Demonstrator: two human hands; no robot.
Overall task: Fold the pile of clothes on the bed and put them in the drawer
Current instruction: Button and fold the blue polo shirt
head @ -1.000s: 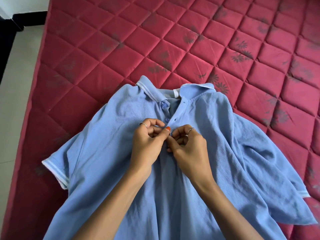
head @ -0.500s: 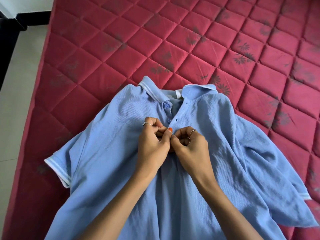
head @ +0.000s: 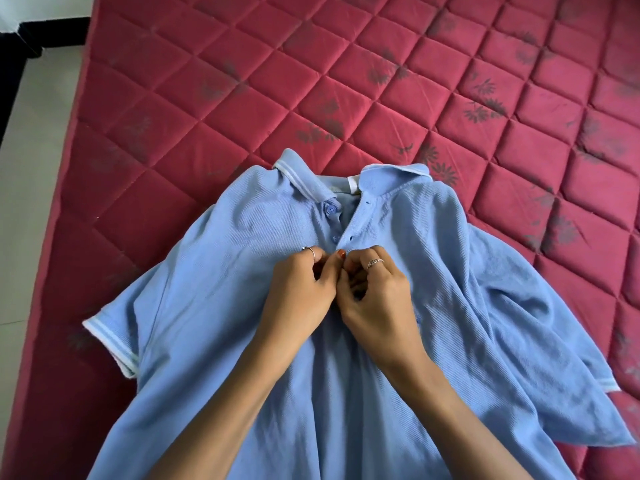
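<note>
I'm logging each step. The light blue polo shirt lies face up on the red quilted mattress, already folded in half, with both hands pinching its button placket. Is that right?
Not quite: the head view shows the light blue polo shirt spread out unfolded, both sleeves out. The rest holds: it lies face up on the red quilted mattress, left hand and right hand pinching its button placket.

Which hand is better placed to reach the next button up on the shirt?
Left, probably. The left hand sits on the button side of the shirt, just below the open button; the right hand is on the buttonhole side.
</note>
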